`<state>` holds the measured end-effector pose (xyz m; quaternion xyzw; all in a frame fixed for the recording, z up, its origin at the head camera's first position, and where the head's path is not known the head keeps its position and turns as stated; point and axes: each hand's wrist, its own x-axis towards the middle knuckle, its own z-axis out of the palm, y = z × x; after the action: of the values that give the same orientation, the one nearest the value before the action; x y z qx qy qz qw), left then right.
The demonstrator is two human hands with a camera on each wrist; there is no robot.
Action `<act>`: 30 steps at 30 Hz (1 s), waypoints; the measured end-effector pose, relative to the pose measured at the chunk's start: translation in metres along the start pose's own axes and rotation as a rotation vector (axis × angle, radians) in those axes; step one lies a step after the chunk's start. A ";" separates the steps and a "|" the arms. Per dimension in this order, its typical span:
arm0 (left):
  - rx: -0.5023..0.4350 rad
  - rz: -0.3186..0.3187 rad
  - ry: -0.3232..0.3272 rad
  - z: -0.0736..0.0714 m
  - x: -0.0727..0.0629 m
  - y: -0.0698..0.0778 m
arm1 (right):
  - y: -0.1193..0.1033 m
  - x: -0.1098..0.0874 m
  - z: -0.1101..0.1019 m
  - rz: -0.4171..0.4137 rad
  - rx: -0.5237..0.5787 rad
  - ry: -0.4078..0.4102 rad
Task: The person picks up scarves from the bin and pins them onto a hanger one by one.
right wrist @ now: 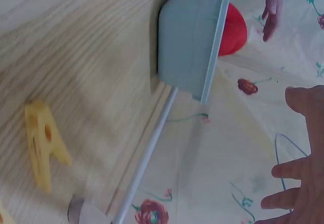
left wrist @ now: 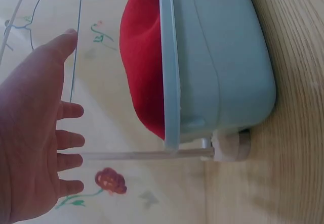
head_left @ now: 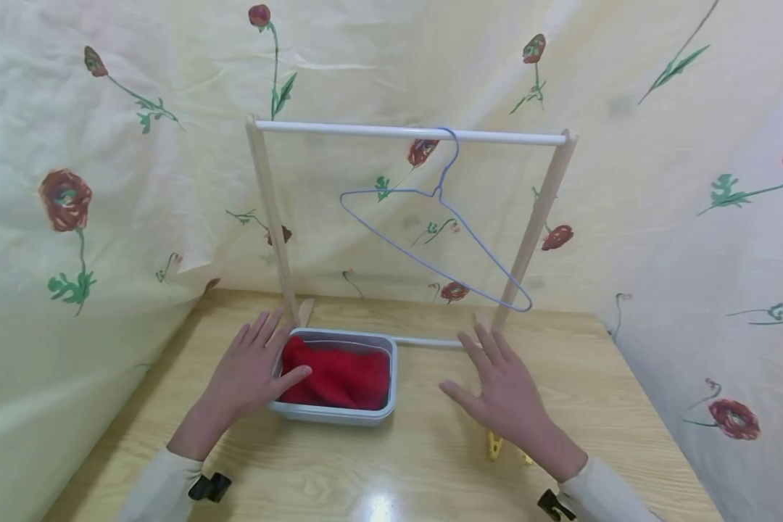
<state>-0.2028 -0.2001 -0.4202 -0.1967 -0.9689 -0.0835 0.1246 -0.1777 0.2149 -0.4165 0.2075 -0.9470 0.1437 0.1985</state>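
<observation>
A grey-blue plastic tub stands on the table, with folded red cloth inside it. Above the tub's left end, my left hand is held with fingers straight and thumb stretched over the cloth, gripping nothing. My right hand hovers to the right of the tub, fingers spread and holding nothing. Below it a yellow clothespin lies on the table, also seen as a yellow clothespin in the right wrist view; a second one is mostly hidden under the wrist. A blue wire hanger hangs from the rack's white rail.
Behind the tub stands the rack, with two wooden posts and a low white bar near the table. Flower-patterned cloth encloses the wooden table at the back and both sides.
</observation>
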 end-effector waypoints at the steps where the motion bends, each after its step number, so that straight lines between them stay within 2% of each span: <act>1: -0.006 -0.003 -0.008 0.000 0.000 -0.001 | -0.001 0.001 0.002 0.002 0.012 -0.006; 7: -0.061 -0.008 0.001 0.000 -0.005 -0.008 | -0.011 0.006 0.016 0.039 0.068 -0.070; 13: -0.127 -0.027 0.013 0.003 -0.010 -0.015 | -0.022 0.009 0.032 0.052 0.174 -0.086; 18: -0.221 -0.059 0.009 0.009 -0.010 -0.019 | -0.030 0.011 0.047 0.042 0.227 -0.105; 24: -0.343 -0.110 0.016 0.018 -0.012 -0.026 | -0.039 0.011 0.059 0.079 0.287 -0.156; 30: -0.463 -0.135 -0.013 0.029 -0.013 -0.032 | -0.043 0.010 0.074 0.095 0.320 -0.203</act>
<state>-0.2103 -0.2273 -0.4551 -0.1551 -0.9357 -0.3102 0.0640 -0.1907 0.1479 -0.4689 0.2049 -0.9360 0.2800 0.0596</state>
